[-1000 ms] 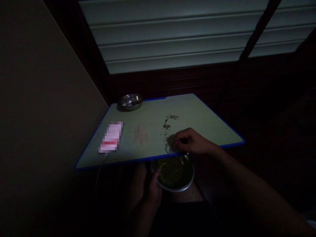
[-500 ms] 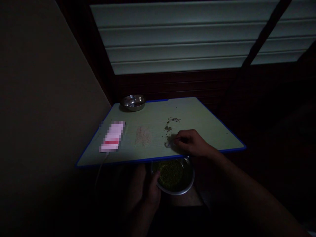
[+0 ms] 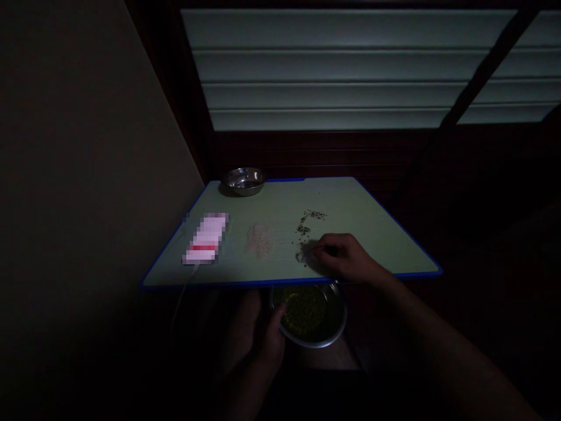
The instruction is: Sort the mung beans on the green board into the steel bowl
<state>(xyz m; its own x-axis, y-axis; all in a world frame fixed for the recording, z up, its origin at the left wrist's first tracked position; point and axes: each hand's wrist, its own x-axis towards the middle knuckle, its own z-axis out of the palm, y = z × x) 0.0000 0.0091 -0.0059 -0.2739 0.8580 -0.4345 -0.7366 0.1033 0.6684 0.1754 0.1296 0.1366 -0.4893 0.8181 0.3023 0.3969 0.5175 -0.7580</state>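
- Table point(image 3: 372, 240), centre: a knock might scatter the dark seeds point(image 3: 303, 230).
- Bowl point(image 3: 322, 344), lower centre: the left hand point(image 3: 272, 345) grips one side; tilting could spill grains.
- Small utensil point(image 3: 300, 257), centre, pinched by the right hand point(image 3: 346, 257): could slip.

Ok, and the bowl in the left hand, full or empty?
Not empty: small greenish grains cover much of the inside of the bowl by the left hand. How deep they lie, I cannot tell.
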